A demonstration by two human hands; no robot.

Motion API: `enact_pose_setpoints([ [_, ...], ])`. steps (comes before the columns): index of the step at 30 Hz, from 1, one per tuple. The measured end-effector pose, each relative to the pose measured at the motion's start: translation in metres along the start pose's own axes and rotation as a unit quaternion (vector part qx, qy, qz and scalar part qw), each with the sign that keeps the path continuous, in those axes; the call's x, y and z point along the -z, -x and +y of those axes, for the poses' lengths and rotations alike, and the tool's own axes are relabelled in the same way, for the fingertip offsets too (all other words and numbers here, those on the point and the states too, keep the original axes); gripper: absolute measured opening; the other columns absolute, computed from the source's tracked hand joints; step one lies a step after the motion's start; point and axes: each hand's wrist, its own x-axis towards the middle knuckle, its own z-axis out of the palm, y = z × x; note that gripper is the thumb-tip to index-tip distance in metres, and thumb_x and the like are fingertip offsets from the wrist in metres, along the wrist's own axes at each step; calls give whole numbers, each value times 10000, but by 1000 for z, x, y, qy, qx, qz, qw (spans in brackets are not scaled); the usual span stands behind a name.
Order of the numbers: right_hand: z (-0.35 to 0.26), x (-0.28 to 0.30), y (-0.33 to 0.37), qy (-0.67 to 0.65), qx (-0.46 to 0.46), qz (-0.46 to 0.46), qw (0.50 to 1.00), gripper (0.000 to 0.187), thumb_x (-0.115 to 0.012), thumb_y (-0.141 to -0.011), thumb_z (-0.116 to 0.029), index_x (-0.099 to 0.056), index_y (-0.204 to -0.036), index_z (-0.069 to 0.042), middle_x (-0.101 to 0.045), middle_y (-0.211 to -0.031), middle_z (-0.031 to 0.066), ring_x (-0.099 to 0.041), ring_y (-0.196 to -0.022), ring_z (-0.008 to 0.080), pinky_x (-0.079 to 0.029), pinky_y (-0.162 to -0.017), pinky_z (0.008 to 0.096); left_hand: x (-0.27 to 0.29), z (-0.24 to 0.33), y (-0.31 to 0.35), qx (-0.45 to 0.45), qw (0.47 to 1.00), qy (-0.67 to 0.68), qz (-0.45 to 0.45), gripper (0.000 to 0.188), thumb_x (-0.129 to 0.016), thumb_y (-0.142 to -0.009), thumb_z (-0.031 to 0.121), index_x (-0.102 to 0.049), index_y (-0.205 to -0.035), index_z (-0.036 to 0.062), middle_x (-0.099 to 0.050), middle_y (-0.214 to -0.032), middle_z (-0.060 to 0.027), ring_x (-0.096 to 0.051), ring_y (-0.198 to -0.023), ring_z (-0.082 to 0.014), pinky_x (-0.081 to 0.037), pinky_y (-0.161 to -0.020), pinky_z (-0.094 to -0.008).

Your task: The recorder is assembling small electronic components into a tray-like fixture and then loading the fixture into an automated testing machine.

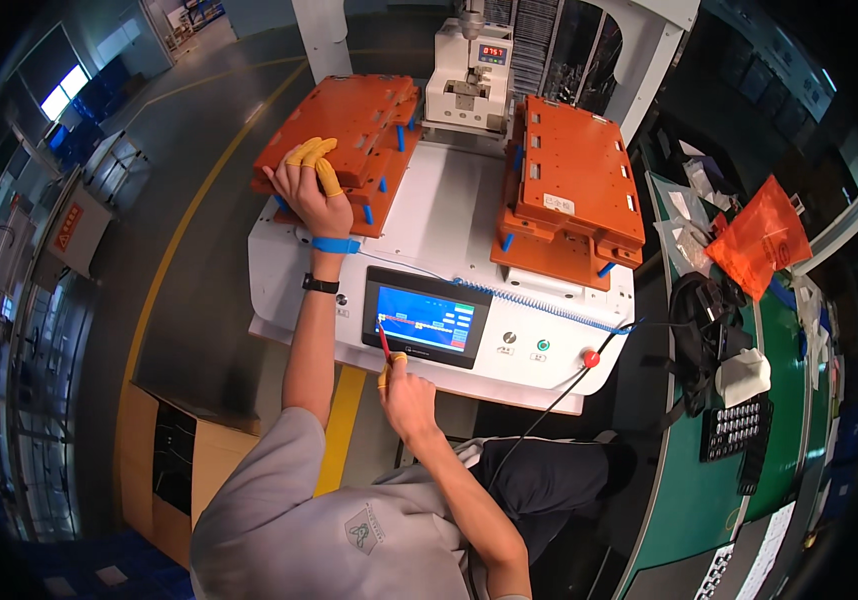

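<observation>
My left hand (312, 185), with yellow finger cots on several fingers, rests on the near edge of the left orange fixture plate (349, 110). Its fingers are stretched out and apart. A blue wrist strap (336, 245) and a black band (321, 285) circle that wrist. My right hand (409, 400), also with yellow finger cots, is closed round a slim red pen-like tool (385, 342). The tool's tip is at the lower left of the lit touchscreen (427, 318) on the white machine's front panel. Whether the tip touches the glass I cannot tell.
A second orange fixture (579, 165) stands on the right of the white machine (429, 200), a screwdriving unit (469, 85) behind. A blue coiled cord (539, 302) crosses the panel toward a red button (590, 358). The green bench (674, 500) holds an orange bag (761, 240).
</observation>
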Motion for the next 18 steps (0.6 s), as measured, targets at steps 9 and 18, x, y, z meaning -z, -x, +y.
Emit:
enact_pose_setpoints([
  [9, 2, 3, -1, -4, 6, 1, 1000, 330, -674, -895, -164, -502, -1083, 46, -664, -675, 216, -660, -615, 412, -527, -572, 493, 1, 1, -1, -6, 1000, -2, 2, 318, -429, -1030, 217, -691, -1148, 81, -616, -1222, -94, -507, -1250, -314, -110, -1226, -572],
  [18, 2, -7, 1, -6, 6, 15, 1000, 303, -659, -904, -165, -502, -1075, 30, -664, -673, 211, -656, -610, 412, -518, -563, 498, -1, -2, 1, 7, 1000, 3, 0, 309, -446, -1024, 226, -677, -1149, 62, -633, -1243, -117, -497, -1272, -327, -92, -1233, -599],
])
